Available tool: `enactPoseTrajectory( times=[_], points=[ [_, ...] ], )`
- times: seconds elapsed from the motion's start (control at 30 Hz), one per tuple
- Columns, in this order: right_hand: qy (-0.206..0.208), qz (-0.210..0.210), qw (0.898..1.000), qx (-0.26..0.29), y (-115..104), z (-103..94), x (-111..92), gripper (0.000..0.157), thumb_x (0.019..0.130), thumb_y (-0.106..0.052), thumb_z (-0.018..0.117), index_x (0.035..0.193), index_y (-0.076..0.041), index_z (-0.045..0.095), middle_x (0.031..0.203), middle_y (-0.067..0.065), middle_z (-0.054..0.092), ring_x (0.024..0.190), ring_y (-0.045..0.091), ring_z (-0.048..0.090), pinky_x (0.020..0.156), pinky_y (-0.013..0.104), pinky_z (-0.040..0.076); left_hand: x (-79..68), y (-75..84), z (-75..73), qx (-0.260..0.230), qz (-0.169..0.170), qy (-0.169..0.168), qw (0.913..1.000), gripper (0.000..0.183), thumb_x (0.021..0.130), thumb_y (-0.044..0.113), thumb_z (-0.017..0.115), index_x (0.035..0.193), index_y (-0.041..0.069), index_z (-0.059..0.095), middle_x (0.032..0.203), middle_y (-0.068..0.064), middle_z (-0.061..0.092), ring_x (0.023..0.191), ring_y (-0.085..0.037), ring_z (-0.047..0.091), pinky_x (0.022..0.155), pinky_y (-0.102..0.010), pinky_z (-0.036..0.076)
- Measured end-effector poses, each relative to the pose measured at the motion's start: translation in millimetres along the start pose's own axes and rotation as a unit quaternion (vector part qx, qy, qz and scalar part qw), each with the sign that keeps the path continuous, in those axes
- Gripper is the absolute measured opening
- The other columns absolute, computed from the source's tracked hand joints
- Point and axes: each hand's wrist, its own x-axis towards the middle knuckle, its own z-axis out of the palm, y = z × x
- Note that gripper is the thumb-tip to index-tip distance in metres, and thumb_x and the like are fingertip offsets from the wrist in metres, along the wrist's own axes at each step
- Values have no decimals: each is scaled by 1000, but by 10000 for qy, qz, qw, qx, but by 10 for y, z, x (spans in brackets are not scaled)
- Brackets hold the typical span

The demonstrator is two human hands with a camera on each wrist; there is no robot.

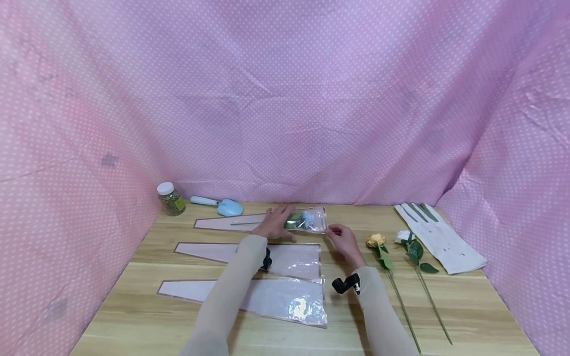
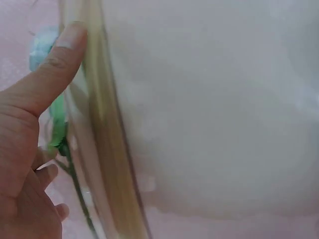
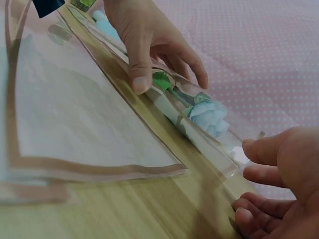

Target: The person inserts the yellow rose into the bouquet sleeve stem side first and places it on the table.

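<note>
A clear-fronted flower sleeve (image 1: 213, 223) with a pale border lies at the back of the table. Inside it is a light blue rose (image 3: 208, 118) with green leaves, its bloom toward the sleeve's wide right end. My left hand (image 1: 275, 225) rests across the sleeve over the stem, thumb spread along the near edge in the right wrist view. At the near corner of the wide end, my right hand (image 1: 346, 243) pinches the sleeve's edge between thumb and finger. Two more tapered sleeves, a middle one (image 1: 294, 259) and a front one (image 1: 271, 299), lie flat below.
To the right lie a yellow rose (image 1: 376, 241), a white rose (image 1: 403, 236) and a white glove (image 1: 438, 237). A lidded jar (image 1: 172, 201) and a light blue trowel (image 1: 230, 207) are at the back left. Pink dotted cloth (image 1: 285, 123) hangs around the wooden table.
</note>
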Motion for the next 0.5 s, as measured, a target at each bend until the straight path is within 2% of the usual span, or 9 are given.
enactPoseTrajectory(
  times=[0.17, 0.37, 0.5],
  points=[
    [-22, -16, 10000, 57, 43, -30, -111, 41, 97, -16, 61, 129, 8, 55, 121, 27, 62, 111, 35, 59, 96, 39, 50, -77, 22, -59, -109, 155, 404, 9990, 105, 79, 49, 81, 159, 14, 24, 164, -12, 29, 154, -35, 23, 122, -67, 16],
    [-162, -74, 9997, 162, 74, -24, -267, 39, 97, -17, 63, 128, 6, 56, 119, 24, 63, 108, 29, 60, 91, 31, 51, -250, 127, -124, -356, -75, 868, 9956, 101, 82, 49, 78, 160, 18, 22, 164, -13, 30, 153, -34, 27, 123, -61, 21],
    [-311, -159, 9992, 190, 78, -28, -361, 40, 97, -18, 63, 128, 6, 56, 118, 23, 63, 107, 28, 60, 92, 31, 51, -392, 200, -158, -472, -168, 1173, 9918, 100, 82, 51, 78, 160, 20, 23, 164, -11, 29, 152, -33, 28, 122, -57, 26]
  ],
)
